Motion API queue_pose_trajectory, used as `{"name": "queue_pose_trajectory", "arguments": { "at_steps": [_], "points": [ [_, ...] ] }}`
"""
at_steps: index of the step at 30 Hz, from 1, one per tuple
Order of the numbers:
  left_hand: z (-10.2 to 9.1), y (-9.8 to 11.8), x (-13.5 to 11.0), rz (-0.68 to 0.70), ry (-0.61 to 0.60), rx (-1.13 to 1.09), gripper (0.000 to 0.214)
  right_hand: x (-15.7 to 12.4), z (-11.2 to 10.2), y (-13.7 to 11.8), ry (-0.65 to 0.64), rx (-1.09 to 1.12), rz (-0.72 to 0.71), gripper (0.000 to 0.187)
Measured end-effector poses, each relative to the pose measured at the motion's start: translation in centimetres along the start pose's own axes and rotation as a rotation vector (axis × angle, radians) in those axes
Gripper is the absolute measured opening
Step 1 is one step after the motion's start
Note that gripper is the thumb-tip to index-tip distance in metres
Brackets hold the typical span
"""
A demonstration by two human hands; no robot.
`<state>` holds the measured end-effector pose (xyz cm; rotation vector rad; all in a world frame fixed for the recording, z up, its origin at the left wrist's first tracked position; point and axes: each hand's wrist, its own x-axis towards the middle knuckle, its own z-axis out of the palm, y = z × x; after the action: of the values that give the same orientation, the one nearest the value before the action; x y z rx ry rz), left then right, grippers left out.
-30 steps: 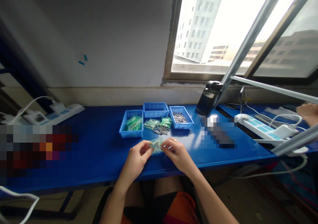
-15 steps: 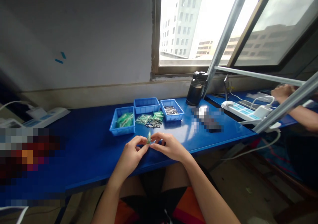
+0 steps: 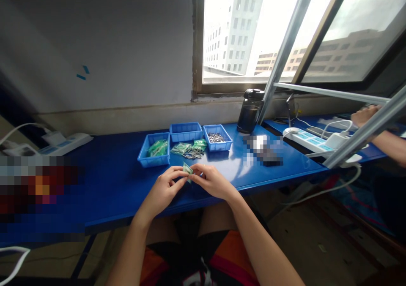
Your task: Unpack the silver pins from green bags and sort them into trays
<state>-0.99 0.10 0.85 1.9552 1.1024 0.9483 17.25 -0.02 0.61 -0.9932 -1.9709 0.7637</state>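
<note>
A small clear plastic bag with green on it (image 3: 187, 168) is pinched between both hands above the table's front part. My left hand (image 3: 166, 186) grips its left side, thumb and fingers together. My right hand (image 3: 212, 180) closes on its right side. Whatever is inside the bag is too small to make out. Just beyond the hands lies a loose pile of metal screws (image 3: 193, 153), with green-printed plastic bags (image 3: 181, 148) beside it. More such bags fill the left blue bin (image 3: 154, 161).
Another blue bin (image 3: 186, 136) stands behind the pile, and a blue bin of small metal parts (image 3: 218, 145) to its right. A dark bottle (image 3: 249, 113) and a blurred-out item (image 3: 266, 151) are farther right. Power strips (image 3: 309, 139) and a metal frame border another person's arm (image 3: 388, 144).
The bag has tilted from upright to leaning left in my fingers, showing more of its face. Both hands stay close together; the view has shifted slightly.
</note>
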Motion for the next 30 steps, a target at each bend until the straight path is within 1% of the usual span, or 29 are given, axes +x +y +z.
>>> {"name": "queue_pose_trajectory", "arguments": {
  "at_steps": [6,11,14,16,17,19,20,21,22,25,26,30],
  "points": [
    [0.03,0.14,-0.10,0.002,0.004,0.019,0.026,-0.05,0.05,0.19,0.018,0.006,0.040,0.019],
    [0.01,-0.09,-0.12,-0.004,0.055,0.001,0.024,-0.03,0.14,0.44,0.052,0.039,0.075,0.023],
    [0.10,-0.23,-0.17,0.004,0.054,-0.013,0.022,-0.03,0.14,0.32,0.047,0.038,0.072,0.023],
    [0.23,-0.32,-0.18,-0.005,0.077,-0.018,0.022,-0.02,0.16,0.26,0.035,0.036,0.066,0.022],
    [0.29,-0.37,-0.16,-0.021,0.101,-0.029,0.025,-0.01,0.17,0.26,0.030,0.036,0.063,0.021],
    [0.38,-0.49,-0.09,-0.069,0.151,-0.075,0.043,0.04,0.22,0.31,0.029,0.032,0.058,0.018],
    [0.39,-0.55,-0.04,-0.094,0.166,-0.095,0.050,0.07,0.25,0.35,0.036,0.029,0.057,0.016],
    [0.38,-0.60,0.00,-0.114,0.168,-0.104,0.053,0.10,0.27,0.38,0.045,0.027,0.057,0.014],
    [0.33,-0.62,0.04,-0.128,0.160,-0.100,0.051,0.12,0.29,0.40,0.056,0.028,0.059,0.013],
    [0.11,-0.53,0.02,-0.128,0.137,-0.066,0.032,0.15,0.31,0.36,0.099,0.045,0.077,0.013],
    [0.03,-0.45,-0.02,-0.122,0.137,-0.063,0.028,0.14,0.32,0.32,0.111,0.049,0.083,0.014],
    [-0.22,-0.14,-0.14,-0.114,0.128,-0.075,0.025,0.13,0.34,0.19,0.147,0.026,0.096,0.015]
  ]
}}
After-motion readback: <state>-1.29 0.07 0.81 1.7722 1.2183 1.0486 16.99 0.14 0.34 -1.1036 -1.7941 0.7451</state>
